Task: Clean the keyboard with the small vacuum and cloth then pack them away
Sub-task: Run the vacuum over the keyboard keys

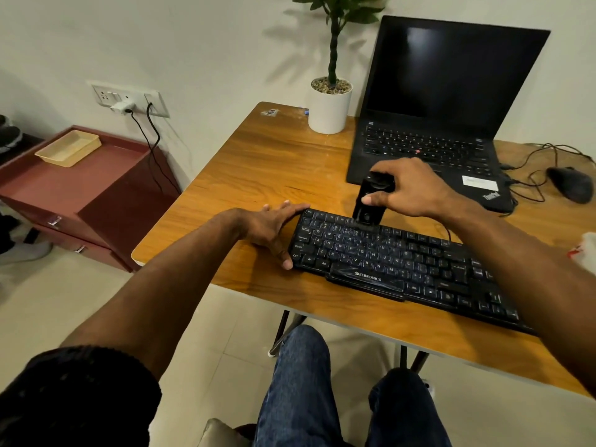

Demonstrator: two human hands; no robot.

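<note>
Bare desk point(258, 162) lies open in the frame's centre-left. The laptop point(432, 124) and plant pot point(329, 104) block the top; the keyboard point(403, 262) fills the lower right, with cables point(532, 162) and mouse point(569, 183) crowding the right edge.

My count of the desk and the cabinet.
I see one keyboard point(400, 262), one vacuum point(369, 201), one laptop point(432, 124), one mouse point(569, 183), one plant point(332, 91), one tray point(68, 147), two hands.

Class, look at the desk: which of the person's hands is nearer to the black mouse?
The right hand. It holds the small vacuum over the keyboard, with the mouse further to its right. The left hand rests at the keyboard's far left end.
</note>
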